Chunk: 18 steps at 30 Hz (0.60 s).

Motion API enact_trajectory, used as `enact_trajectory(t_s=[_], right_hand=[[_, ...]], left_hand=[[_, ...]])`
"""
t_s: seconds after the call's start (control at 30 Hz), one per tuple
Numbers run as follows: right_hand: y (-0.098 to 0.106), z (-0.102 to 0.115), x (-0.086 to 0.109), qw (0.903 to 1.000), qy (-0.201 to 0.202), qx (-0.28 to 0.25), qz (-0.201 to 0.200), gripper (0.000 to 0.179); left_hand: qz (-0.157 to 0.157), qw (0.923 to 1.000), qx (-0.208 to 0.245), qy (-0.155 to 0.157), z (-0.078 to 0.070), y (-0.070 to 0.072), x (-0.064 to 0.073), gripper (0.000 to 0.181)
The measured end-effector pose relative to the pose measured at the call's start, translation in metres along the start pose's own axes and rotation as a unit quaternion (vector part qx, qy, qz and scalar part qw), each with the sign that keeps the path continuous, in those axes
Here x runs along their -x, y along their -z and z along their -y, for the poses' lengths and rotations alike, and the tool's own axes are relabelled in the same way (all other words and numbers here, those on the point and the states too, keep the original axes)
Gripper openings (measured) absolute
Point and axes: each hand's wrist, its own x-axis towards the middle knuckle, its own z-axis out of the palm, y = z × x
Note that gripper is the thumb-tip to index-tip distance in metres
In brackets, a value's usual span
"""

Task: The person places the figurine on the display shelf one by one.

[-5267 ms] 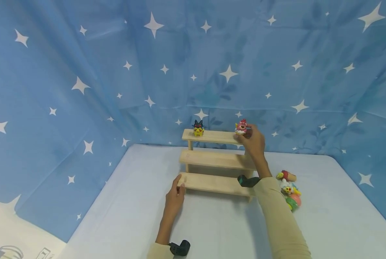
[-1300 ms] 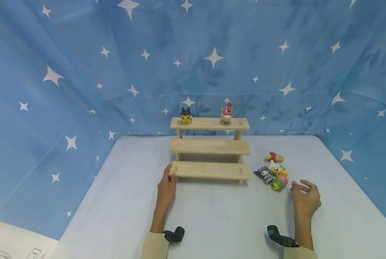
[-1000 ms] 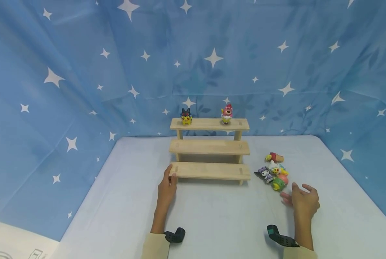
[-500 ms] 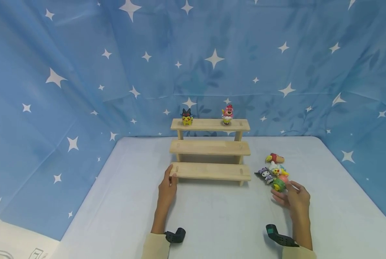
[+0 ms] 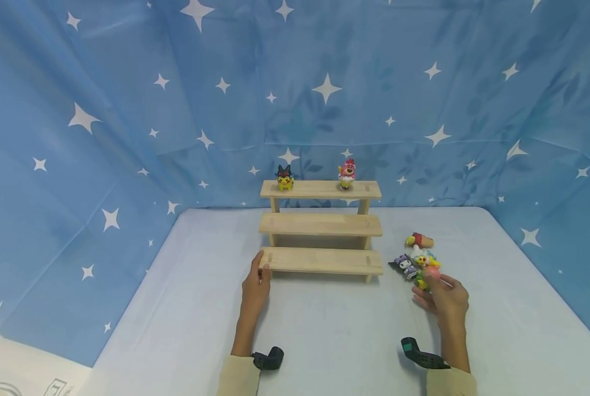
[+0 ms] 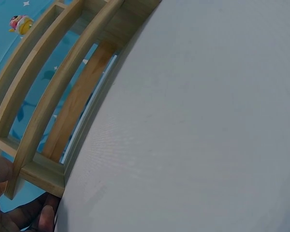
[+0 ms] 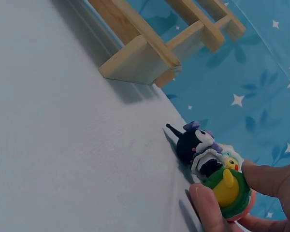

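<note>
A three-step wooden display shelf (image 5: 320,259) stands on the white table. My left hand (image 5: 255,289) grips the left end of its lowest step, thumb and fingers around the corner. To the right of the shelf, my right hand (image 5: 446,300) pinches a round green, yellow and pink figurine (image 7: 227,191) between thumb and fingers. Right beside it lie a black and purple figurine with a white face (image 5: 405,265) and a white and yellow figurine (image 5: 420,258). Upright on the top step are a yellow figurine with black ears (image 5: 285,180) and a pink bear figurine (image 5: 347,175).
Farther back in the small pile lies a red and tan figurine (image 5: 419,240). A blue curtain with white stars (image 5: 295,104) hangs behind the table and along its left side. The middle step (image 5: 320,224) is bare wood.
The pink bear figurine was set on the top step and let go. My right hand then came back to the pile, moved left and took hold of the green figurine. My left hand stayed at the shelf.
</note>
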Motion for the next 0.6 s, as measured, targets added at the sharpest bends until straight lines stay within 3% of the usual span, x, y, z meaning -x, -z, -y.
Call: enact_trajectory(t_s=[0.37,0.6], right_hand=[[-0.0004,-0.0013,-0.0010,0.9999,0.008,-0.009,0.000,0.080],[0.0021,-0.0042,-0.0035,0.9997,0.009,-0.016,0.013,0.076]], left_hand=[[-0.001,0.9999,-0.001,0.014,0.0009,-0.0012,0.0002,0.046],[0.003,1.0000,0.005,0.007,0.0004,-0.0007,0.0006,0.047]])
